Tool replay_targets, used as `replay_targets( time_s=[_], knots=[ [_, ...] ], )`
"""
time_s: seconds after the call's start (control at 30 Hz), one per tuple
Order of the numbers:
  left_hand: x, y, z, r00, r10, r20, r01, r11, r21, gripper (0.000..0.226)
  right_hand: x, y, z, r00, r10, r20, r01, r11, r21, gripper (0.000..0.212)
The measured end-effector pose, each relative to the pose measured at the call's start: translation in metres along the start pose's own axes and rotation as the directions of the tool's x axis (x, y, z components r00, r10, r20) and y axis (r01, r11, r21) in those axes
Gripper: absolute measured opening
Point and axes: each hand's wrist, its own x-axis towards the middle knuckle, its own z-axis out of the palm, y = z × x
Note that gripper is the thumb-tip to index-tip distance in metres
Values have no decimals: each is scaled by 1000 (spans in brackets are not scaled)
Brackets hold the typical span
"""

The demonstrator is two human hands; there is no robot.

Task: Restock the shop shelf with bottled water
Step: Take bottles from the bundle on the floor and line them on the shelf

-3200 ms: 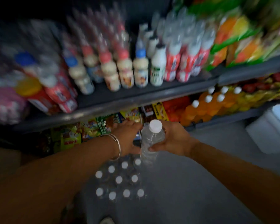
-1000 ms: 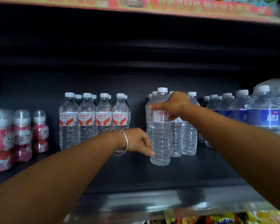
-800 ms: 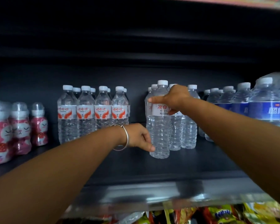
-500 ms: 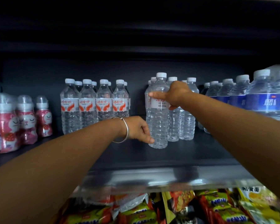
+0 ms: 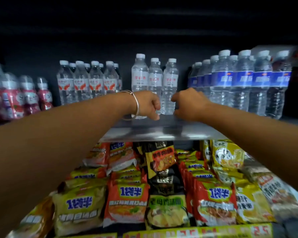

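Observation:
Three clear water bottles with white labels and red print stand upright on the dark shelf [image 5: 162,123]. The left one [image 5: 139,74] is nearest the front. Beside it stand the middle bottle [image 5: 155,74] and the right bottle [image 5: 169,86]. My left hand [image 5: 148,105], with a silver bangle on the wrist, hangs in front of the lower part of the left bottle, fingers loosely curled downward and holding nothing. My right hand [image 5: 187,103] hangs just right of the group, thumb pointing left, fingers drooping over the shelf's front, also without anything in it.
Left of the group stand water bottles with red-and-white labels [image 5: 88,81], then pink drink bottles [image 5: 27,97]. To the right are taller blue-labelled water bottles [image 5: 239,79]. The shelf below is packed with instant noodle packets [image 5: 127,200]. A metal strip [image 5: 153,134] edges the water shelf.
My right hand has let go of the bottle it held near the label, and both hands have drawn back toward the shelf's front edge. The view has tilted down onto the noodle shelf.

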Motion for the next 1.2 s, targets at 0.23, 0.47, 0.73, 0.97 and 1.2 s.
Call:
replay_targets(
  time_s=[0.23,0.47,0.73,0.97,1.2],
  knots=[
    [-43,71,87,993,16,119,-12,999,-35,45,-116,55,25,995,-11,100,4,998,62,34],
    [-69,81,240,951,-10,308,29,998,-57,48,-223,94,141,941,1,340,-41,993,111,42],
    [-99,61,452,796,-21,604,71,996,-59,50,-341,119,320,750,10,661,-131,982,134,35],
    [-166,-7,655,712,-13,702,98,992,-81,50,-454,96,501,576,34,816,-259,955,142,33],
    [-233,-80,820,658,-74,750,158,987,-42,50,-552,48,660,402,39,915,-399,907,136,50]
  ],
)
